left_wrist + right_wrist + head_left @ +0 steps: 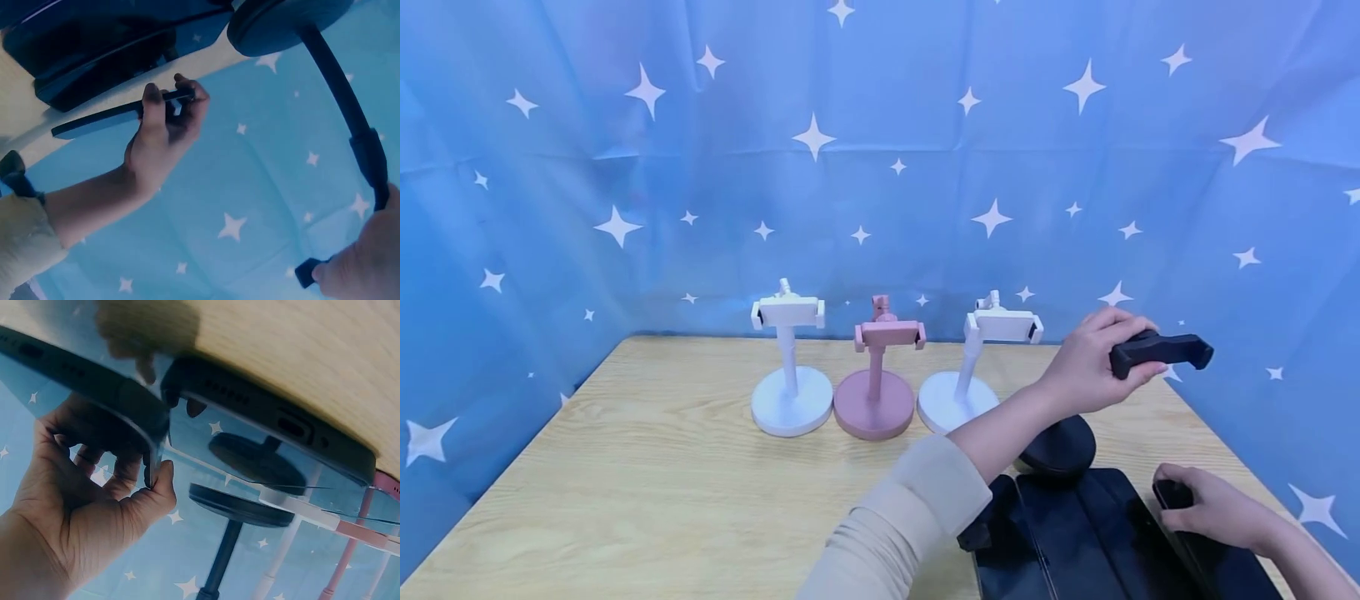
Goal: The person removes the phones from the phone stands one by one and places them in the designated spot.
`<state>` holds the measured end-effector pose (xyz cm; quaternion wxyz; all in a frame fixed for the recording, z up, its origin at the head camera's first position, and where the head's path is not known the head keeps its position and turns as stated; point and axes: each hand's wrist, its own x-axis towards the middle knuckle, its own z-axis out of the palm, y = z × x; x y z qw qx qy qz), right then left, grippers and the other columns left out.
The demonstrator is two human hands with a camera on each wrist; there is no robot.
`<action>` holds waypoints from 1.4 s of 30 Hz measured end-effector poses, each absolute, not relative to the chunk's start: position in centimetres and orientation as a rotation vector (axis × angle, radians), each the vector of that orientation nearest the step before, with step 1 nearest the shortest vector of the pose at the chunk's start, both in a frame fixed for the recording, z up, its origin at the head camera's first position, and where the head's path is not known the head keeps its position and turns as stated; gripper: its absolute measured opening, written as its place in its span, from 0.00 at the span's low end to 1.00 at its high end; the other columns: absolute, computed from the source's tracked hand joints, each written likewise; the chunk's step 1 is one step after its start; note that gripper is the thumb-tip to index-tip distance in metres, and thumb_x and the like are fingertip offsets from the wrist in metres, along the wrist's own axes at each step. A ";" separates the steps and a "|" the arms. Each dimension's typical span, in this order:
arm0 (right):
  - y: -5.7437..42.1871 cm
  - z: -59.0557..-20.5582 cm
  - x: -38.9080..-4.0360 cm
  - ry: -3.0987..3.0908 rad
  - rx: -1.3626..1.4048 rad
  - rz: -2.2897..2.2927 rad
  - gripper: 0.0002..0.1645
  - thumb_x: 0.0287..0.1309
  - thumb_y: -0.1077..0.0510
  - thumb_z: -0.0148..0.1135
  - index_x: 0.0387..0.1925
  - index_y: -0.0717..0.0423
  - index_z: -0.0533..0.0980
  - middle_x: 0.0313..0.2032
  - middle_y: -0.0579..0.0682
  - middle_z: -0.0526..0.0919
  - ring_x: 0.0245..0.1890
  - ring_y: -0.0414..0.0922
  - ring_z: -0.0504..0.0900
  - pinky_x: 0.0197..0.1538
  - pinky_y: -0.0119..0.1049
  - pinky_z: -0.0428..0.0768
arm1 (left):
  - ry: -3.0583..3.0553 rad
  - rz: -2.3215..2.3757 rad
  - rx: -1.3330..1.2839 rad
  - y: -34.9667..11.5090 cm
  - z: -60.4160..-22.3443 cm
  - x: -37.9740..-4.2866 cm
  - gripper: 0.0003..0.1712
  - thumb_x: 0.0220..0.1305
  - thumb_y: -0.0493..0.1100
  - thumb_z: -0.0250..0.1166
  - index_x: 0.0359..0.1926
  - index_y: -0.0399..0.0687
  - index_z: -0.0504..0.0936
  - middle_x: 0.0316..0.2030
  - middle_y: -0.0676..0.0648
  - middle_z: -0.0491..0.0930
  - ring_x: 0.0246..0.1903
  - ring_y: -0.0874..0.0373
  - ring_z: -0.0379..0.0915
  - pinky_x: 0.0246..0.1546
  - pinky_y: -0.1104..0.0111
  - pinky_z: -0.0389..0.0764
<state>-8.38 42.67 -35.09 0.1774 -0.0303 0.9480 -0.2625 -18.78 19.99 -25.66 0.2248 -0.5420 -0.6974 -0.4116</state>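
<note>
My left hand [1093, 362] grips the head of a black phone stand [1165, 354], whose round base [1056, 450] shows below the wrist. In the left wrist view its dark pole [340, 87] runs from the base to the left hand [375, 256]. My right hand [1221, 508] pinches a black phone [1172, 493] by its edge, thumb on one side and fingers on the other. The right wrist view shows that phone [75, 387] tilted above the right hand [94, 512]. Several dark phones [1075, 533] lie side by side near the front right.
Behind, three phone stands stand in a row: a white one [792, 400], a pink one [875, 404] and another white one [958, 400]. They are on a wooden table [625, 483]. A blue star-printed curtain [737, 192] hangs around the table's back and sides.
</note>
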 end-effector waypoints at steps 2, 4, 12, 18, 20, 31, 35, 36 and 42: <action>42.4 -35.6 -8.5 2.666 -0.100 -0.760 0.20 0.53 0.59 0.61 0.44 0.67 0.69 0.43 0.60 0.72 0.40 0.55 0.68 0.37 0.46 0.71 | -1.941 -1.121 -1.478 20.4 -26.4 -19.3 0.19 0.56 0.46 0.66 0.48 0.47 0.78 0.45 0.52 0.73 0.43 0.67 0.66 0.42 0.88 0.64; 42.1 -36.0 -8.5 2.653 -0.099 -0.774 0.21 0.53 0.59 0.61 0.44 0.68 0.68 0.43 0.59 0.72 0.40 0.55 0.68 0.37 0.47 0.71 | -1.959 -1.093 -1.455 20.8 -27.1 -19.8 0.19 0.56 0.47 0.65 0.49 0.48 0.78 0.45 0.52 0.73 0.43 0.68 0.65 0.42 0.88 0.63; 41.6 -36.5 -9.0 2.644 -0.099 -0.811 0.22 0.50 0.60 0.62 0.44 0.69 0.68 0.44 0.65 0.72 0.41 0.58 0.67 0.37 0.46 0.70 | -1.993 -1.101 -1.408 21.7 -28.9 -21.7 0.19 0.57 0.47 0.65 0.49 0.47 0.78 0.44 0.51 0.74 0.42 0.65 0.67 0.42 0.86 0.65; 41.5 -36.4 -9.3 2.639 -0.129 -0.829 0.18 0.51 0.61 0.61 0.41 0.66 0.68 0.40 0.60 0.71 0.38 0.55 0.66 0.35 0.43 0.67 | -2.062 -1.062 -1.398 21.9 -28.6 -22.2 0.19 0.58 0.48 0.64 0.51 0.50 0.78 0.46 0.53 0.74 0.43 0.68 0.66 0.43 0.87 0.64; 41.5 -36.4 -9.5 2.644 -0.112 -0.823 0.19 0.51 0.61 0.61 0.42 0.67 0.68 0.41 0.60 0.71 0.39 0.56 0.66 0.36 0.44 0.69 | -2.075 -1.064 -1.422 22.2 -28.5 -22.4 0.20 0.58 0.48 0.63 0.51 0.50 0.78 0.47 0.53 0.74 0.43 0.68 0.67 0.43 0.87 0.64; 42.7 -36.1 -9.8 2.665 -0.153 -0.815 0.21 0.55 0.58 0.60 0.45 0.68 0.68 0.46 0.65 0.71 0.43 0.49 0.69 0.38 0.46 0.71 | -2.224 -1.185 -1.479 22.5 -27.8 -23.1 0.22 0.61 0.49 0.61 0.56 0.54 0.74 0.53 0.54 0.72 0.45 0.70 0.66 0.36 0.88 0.66; 43.3 -36.2 -10.1 2.668 -0.177 -0.798 0.16 0.55 0.57 0.60 0.42 0.64 0.69 0.43 0.58 0.71 0.38 0.41 0.67 0.37 0.44 0.69 | -2.277 -1.205 -1.473 22.6 -27.6 -23.1 0.23 0.61 0.51 0.59 0.58 0.57 0.73 0.56 0.56 0.69 0.47 0.71 0.66 0.36 0.88 0.66; 43.3 -36.2 -10.2 2.664 -0.171 -0.797 0.16 0.55 0.57 0.60 0.41 0.63 0.69 0.42 0.57 0.71 0.38 0.41 0.67 0.36 0.43 0.69 | -2.289 -1.202 -1.468 22.7 -27.6 -23.1 0.23 0.61 0.51 0.59 0.58 0.58 0.73 0.57 0.57 0.69 0.48 0.71 0.66 0.38 0.88 0.65; 43.4 -36.4 -10.5 2.669 -0.092 -0.789 0.18 0.54 0.54 0.62 0.40 0.62 0.70 0.44 0.61 0.73 0.43 0.55 0.70 0.38 0.46 0.72 | -2.326 -1.268 -1.443 22.9 -27.7 -23.0 0.23 0.61 0.52 0.60 0.58 0.60 0.73 0.57 0.60 0.68 0.48 0.74 0.65 0.37 0.88 0.65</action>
